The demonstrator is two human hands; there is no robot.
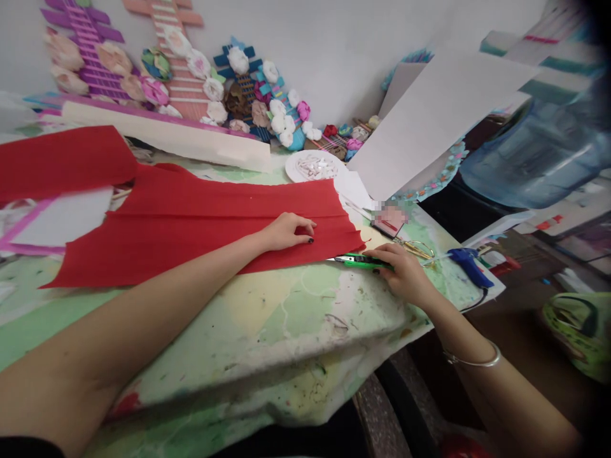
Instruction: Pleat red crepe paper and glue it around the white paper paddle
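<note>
A large sheet of red crepe paper [205,216] lies across the table with uneven torn-looking ends and a fold line along it. My left hand [286,232] rests on its right part, fingers loosely curved, the thumb apart, nothing held. By the sheet's near right corner, my right hand [398,270] has its fingers on the rear end of a green utility knife [360,260]. The knife's metal tip points left along the paper's near edge. Some of that tip is hidden by the paper.
Gold-handled scissors [414,248] and a blue glue gun [471,267] lie to the right. Behind the red sheet are a white plate [292,166] of small white pieces and a cream paper roll [167,137]. Paper-flower guitars [179,83] lean against the wall. A water jug [529,156] stands right.
</note>
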